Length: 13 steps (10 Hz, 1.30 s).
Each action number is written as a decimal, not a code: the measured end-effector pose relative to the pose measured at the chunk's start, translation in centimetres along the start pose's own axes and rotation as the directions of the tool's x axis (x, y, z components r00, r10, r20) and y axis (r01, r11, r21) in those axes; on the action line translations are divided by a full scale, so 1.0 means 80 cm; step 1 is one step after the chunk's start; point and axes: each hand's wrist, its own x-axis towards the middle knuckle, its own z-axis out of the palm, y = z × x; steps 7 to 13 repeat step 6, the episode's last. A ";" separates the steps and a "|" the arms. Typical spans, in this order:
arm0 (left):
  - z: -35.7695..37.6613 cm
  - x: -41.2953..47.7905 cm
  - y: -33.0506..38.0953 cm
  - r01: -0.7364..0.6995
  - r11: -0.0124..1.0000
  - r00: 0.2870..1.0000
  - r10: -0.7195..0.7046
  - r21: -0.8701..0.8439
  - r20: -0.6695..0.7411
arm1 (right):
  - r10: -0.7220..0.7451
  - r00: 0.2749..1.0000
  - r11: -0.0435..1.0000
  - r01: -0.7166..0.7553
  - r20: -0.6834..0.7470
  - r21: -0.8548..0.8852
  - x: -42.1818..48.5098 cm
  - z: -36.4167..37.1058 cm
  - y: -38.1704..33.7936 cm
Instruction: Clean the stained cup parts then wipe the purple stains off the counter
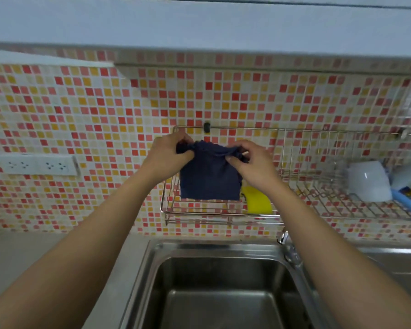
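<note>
A dark blue cloth [209,176] hangs in front of the wire wall rack [223,213], above the steel sink [218,281]. My left hand [169,154] pinches its upper left corner and my right hand [254,162] pinches its upper right corner, so the cloth spreads between them. A white cup [368,181] lies upside down on the rack at the right. The grey counter [22,255] shows at the left; no purple stain is visible on it here.
A yellow sponge [256,200] sits in the rack just right of the cloth. The tap [290,248] stands at the sink's right rear, under my right forearm. A blue object [408,205] lies at the rack's far right. A wall socket strip [38,165] is at the left.
</note>
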 end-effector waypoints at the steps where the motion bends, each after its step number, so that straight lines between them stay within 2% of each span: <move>1: 0.026 0.027 -0.030 0.063 0.997 0.996 -0.066 0.048 0.061 | 0.057 0.993 0.995 -0.049 0.100 -0.082 0.026 0.010 0.032; 2: 0.046 0.041 -0.046 0.103 0.984 0.988 -0.118 0.146 0.100 | 0.121 0.976 0.983 -0.092 0.181 -0.162 0.035 0.024 0.053; 3: 0.089 0.055 -0.068 0.091 0.905 0.966 -0.181 0.416 0.183 | 0.217 0.942 0.941 -0.133 0.254 -0.310 0.038 0.052 0.089; 4: 0.113 0.057 -0.081 0.101 0.870 0.944 -0.236 0.483 0.229 | 0.253 0.918 0.915 -0.124 0.307 -0.384 0.036 0.067 0.107; 5: 0.130 0.051 -0.088 0.115 0.881 0.950 -0.232 0.460 0.208 | 0.253 0.910 0.875 -0.070 0.328 -0.479 0.036 0.070 0.113; 6: 0.135 0.043 -0.086 0.127 0.892 0.967 -0.209 0.435 0.147 | 0.247 0.928 0.858 -0.075 0.280 -0.507 0.035 0.073 0.108; 13: 0.135 0.043 -0.086 0.127 0.892 0.967 -0.209 0.435 0.147 | 0.247 0.928 0.858 -0.075 0.280 -0.507 0.035 0.073 0.108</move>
